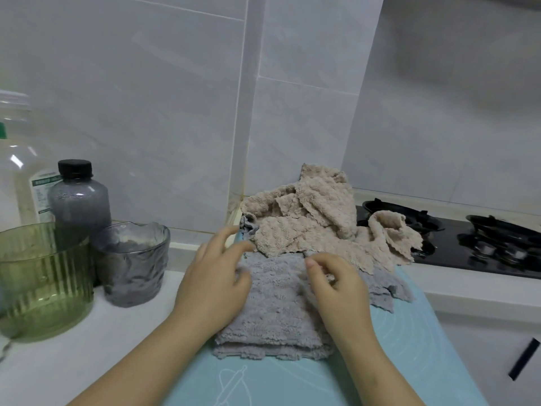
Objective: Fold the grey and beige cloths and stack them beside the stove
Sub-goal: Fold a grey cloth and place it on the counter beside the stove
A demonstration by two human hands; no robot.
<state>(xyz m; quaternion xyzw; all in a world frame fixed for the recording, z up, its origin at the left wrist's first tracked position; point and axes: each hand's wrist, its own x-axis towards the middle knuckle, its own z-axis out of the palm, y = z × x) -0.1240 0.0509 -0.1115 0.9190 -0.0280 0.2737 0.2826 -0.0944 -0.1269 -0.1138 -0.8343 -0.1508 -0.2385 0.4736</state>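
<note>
Head view: the grey cloth lies folded on the blue mat beside the stove. The left hand rests on it, fingers loose; the right hand curls on it, whether pinching I cannot tell. Next, probably, the crumpled beige cloths behind need folding

Soft, dim, cool grey light leaves only faint shadows. Everything is slightly blurred, the wall tiles bend toward the edges, and a glint marks the clear bottle.
</note>
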